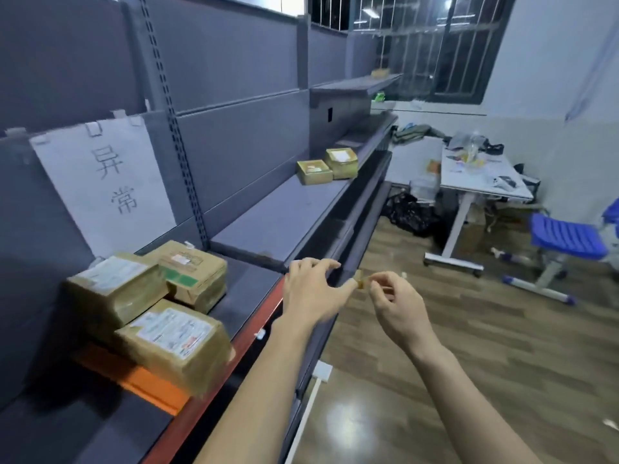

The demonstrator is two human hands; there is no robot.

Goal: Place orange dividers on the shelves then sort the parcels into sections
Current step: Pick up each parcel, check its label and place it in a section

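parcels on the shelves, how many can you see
5, maybe 6: three clustered on the near shelf, two farther along, a blurry possible one up top.

Both bare forearms reach up from the lower edge toward mid-frame. The left hand (313, 289) has its fingers loosely curled, thumb stretched rightward. The right hand (397, 304) pinches something small between thumb and fingertips.

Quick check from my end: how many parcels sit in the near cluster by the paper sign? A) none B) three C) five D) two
B: three taped brown parcels lie bunched on the shelf below the paper sign, the nearest one resting on an orange divider.
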